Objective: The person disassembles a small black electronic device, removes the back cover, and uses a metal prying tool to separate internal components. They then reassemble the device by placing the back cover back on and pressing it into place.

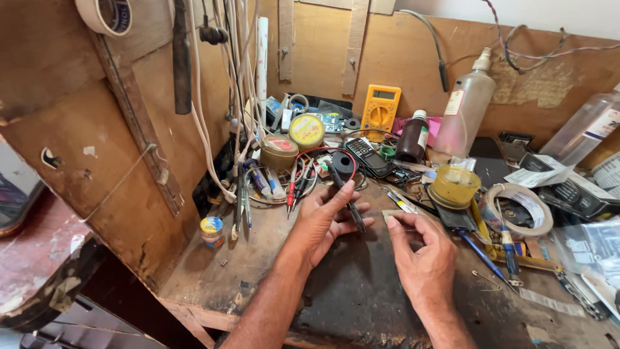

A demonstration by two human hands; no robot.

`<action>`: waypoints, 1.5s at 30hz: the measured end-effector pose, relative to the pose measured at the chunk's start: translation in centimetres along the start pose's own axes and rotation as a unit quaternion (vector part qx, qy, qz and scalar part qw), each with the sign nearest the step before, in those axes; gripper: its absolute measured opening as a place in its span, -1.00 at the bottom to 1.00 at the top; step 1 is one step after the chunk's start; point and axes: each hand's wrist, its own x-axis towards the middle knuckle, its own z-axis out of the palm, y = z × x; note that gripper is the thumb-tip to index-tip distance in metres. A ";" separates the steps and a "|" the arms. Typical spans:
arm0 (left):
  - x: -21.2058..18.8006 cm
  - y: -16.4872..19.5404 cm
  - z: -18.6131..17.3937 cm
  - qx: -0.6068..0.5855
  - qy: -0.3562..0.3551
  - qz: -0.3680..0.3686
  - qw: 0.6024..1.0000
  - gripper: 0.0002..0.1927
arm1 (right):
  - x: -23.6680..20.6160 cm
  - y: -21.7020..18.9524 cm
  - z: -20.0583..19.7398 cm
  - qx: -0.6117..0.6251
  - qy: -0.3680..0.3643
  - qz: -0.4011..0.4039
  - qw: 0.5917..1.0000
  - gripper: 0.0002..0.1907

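Just below the middle of the frame, the left hand (326,216) curls around a black probe (349,205), a thin pointed plastic stick that runs slantwise across the fingers, tip toward the lower right. The thumb lies along its upper part, seemingly to steady it like a pen.

Right of it, the right hand (423,258) pinches a small pale flat strip (395,213) between thumb and forefinger, its free end pointing left toward the probe; the other fingers are loosely bent. The strip is too small to tell what it is made of.

Both hands hover over a bare dark patch of the worn wooden bench (361,297), whose surface is scuffed and stained. The clutter is pushed back around this patch. A red probe (291,187) lies above the left hand among thin leads. A yellow meter (380,110) leans against the board wall at upper middle, its face outward. A black handset (366,157) lies flat just below the meter. A round yellow tin (455,186) sits at right of centre, and beside it a flat roll of pale tape (520,208). A cloudy plastic bottle (466,106) stands upright at the back.
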 end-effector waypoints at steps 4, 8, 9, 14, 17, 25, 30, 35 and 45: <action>-0.4 0.2 0.5 0.044 -0.013 0.041 0.998 -0.53 | -0.1 -0.9 0.0 -0.011 0.001 -0.125 0.992 -0.83; -0.4 -0.1 0.6 0.087 -0.007 0.062 0.994 -0.59 | -0.2 -0.7 0.0 -0.031 -0.002 -0.142 0.989 -0.84; -0.4 -0.1 0.5 0.103 -0.005 0.068 0.992 -0.60 | -0.1 -0.5 0.1 -0.033 -0.003 -0.124 0.992 -0.84; -0.2 -0.3 0.3 0.065 0.004 0.068 0.996 -0.61 | 1.7 1.7 -1.7 -0.149 -0.002 0.009 0.989 -0.81; -0.2 -0.1 0.4 0.059 0.007 0.064 0.996 -0.61 | 3.0 3.1 -3.2 -0.212 0.013 -0.002 0.977 -0.83; -0.5 0.2 0.6 0.057 0.015 0.046 0.997 -0.59 | 4.1 3.8 -2.5 -0.294 -0.048 -0.099 0.949 -0.87; -0.5 -0.2 0.6 0.052 0.020 0.050 0.997 -0.58 | 5.8 3.4 -0.6 -0.454 -0.115 -0.083 0.879 -0.81; -0.3 -0.5 0.6 0.036 0.026 0.043 0.998 -0.59 | 6.9 3.6 -0.2 -0.439 -0.138 -0.044 0.887 -0.70; -0.9 -0.1 1.0 0.046 0.035 0.030 0.998 -0.53 | 8.4 4.6 -0.7 -0.228 -0.126 0.035 0.965 -0.81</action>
